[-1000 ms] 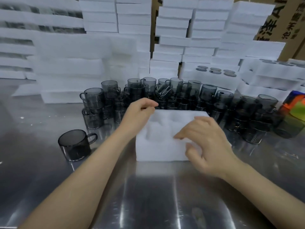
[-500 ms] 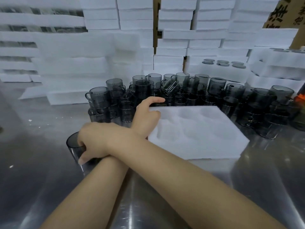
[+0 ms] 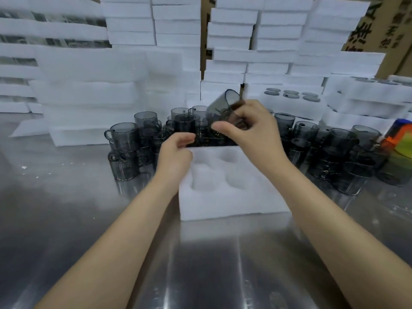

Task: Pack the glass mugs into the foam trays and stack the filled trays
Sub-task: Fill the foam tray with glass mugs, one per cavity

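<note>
First mug, I reckon; your right hand (image 3: 252, 130) pinches a tilted smoky glass mug (image 3: 220, 108) above the far edge of the empty foam tray (image 3: 223, 204); left hand (image 3: 176, 150) curled at its far-left corner, grip unclear; next, square it over a pocket (image 3: 204, 177).

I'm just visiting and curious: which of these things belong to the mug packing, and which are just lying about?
In the job: held mug in the right hand; foam tray by the left hand; loose mugs; spare tray stacks; filled tray.
Lying about: colourful object, far right; cardboard boxes behind.
</note>
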Demonstrator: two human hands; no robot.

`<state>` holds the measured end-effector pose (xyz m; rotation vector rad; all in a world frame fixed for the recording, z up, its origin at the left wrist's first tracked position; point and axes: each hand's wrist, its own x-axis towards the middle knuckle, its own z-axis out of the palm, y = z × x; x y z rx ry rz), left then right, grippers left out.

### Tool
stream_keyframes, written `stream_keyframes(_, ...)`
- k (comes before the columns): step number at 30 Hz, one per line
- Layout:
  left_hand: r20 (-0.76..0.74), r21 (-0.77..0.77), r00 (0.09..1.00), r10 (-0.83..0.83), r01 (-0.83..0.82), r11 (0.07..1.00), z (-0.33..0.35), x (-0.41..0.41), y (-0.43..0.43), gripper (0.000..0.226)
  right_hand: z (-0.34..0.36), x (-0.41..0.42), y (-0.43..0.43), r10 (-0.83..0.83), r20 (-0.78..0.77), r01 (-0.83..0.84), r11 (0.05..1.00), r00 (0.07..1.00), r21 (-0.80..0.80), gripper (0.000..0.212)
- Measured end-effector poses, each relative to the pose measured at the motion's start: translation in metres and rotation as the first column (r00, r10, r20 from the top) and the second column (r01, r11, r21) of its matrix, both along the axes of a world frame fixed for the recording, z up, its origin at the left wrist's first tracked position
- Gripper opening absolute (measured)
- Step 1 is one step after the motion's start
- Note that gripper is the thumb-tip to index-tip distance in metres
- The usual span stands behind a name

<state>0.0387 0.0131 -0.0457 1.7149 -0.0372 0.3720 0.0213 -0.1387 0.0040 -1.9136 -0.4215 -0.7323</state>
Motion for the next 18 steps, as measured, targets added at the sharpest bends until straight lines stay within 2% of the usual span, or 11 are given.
stream_keyframes(2,0.025,0.033,0.999,0.024,-0.025,0.999,0.000,0.002,0.004,0.050,-0.019,0.006,-0.014,-0.010,-0.110,0.010,1.000,0.994,-0.001,0.017)
stream_keyframes(4,0.076,0.104,0.996,0.049,-0.057,0.993,0.001,0.001,0.002,0.045,-0.030,0.009,-0.018,0.014,-0.158,-0.025,0.997,0.987,-0.068,0.013)
stream_keyframes(7,0.185,0.237,0.983,0.008,-0.053,0.970,0.001,-0.003,0.001,0.046,-0.035,0.011,-0.016,0.030,-0.090,-0.044,0.987,0.996,-0.154,0.018)
stream_keyframes(11,0.235,0.408,0.949,-0.208,0.098,0.908,0.003,-0.008,0.002,0.063,-0.038,0.010,-0.011,0.067,0.015,-0.063,0.975,0.998,-0.212,0.026)
stream_keyframes(14,0.223,0.413,0.941,-0.255,0.146,0.899,0.005,-0.010,0.001,0.072,-0.040,0.010,-0.011,0.128,0.061,-0.109,0.962,0.990,-0.251,0.039)
stream_keyframes(18,0.263,0.344,0.944,-0.200,0.102,0.933,0.006,-0.010,0.001,0.072,-0.041,0.007,-0.010,0.276,0.009,-0.264,0.928,0.961,-0.263,0.055)
